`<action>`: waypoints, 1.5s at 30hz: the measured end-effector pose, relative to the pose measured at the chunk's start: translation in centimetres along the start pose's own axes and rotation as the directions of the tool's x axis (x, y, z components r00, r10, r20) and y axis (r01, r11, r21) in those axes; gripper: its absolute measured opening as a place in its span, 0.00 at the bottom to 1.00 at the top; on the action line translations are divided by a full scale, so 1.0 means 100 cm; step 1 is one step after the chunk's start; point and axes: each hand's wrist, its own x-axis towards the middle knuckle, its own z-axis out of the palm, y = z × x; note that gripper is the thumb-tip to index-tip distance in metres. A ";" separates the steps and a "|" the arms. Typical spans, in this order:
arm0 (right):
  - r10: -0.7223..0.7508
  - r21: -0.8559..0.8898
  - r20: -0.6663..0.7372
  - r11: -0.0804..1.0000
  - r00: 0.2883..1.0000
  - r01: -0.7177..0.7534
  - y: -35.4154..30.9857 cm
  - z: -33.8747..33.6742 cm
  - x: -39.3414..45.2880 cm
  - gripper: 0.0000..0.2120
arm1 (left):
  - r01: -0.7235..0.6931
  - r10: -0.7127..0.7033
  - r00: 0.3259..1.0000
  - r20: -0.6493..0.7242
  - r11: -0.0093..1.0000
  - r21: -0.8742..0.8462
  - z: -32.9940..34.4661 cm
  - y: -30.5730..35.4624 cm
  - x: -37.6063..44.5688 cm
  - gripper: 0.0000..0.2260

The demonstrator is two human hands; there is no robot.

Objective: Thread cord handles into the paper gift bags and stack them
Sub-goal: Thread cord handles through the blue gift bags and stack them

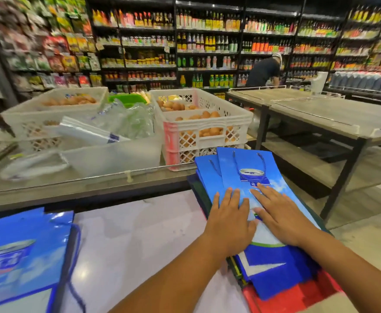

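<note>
Both forearms low in frame, reaching up to stack of blue paper gift bags at right edge of white counter. Left hand flat, fingers straight and spread, pressing top bag's left part. Right hand flat too, fingers splayed, pressing middle of same bag, just beside left hand. Top bag print: tin can on sky background, small label text unreadable. Dark blue cord handle threaded, lying looped on top bag's far end. Stack overhanging counter's right edge, red bag bottoms showing near camera. Second blue gift bag at lower left, blurred, cord hanging off its right side. Bare counter stretch between the two. Behind: white crates of eggs, translucent bin, grey display tables at right, floor aisle open beside them. Shelf bottle labels illegible.
</note>
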 end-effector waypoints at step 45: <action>-0.277 0.920 0.136 0.392 0.951 -0.017 -0.409 0.086 0.041 0.12 | 0.893 -0.882 0.449 -0.140 0.442 0.082 -0.072 -0.228 -0.436 0.30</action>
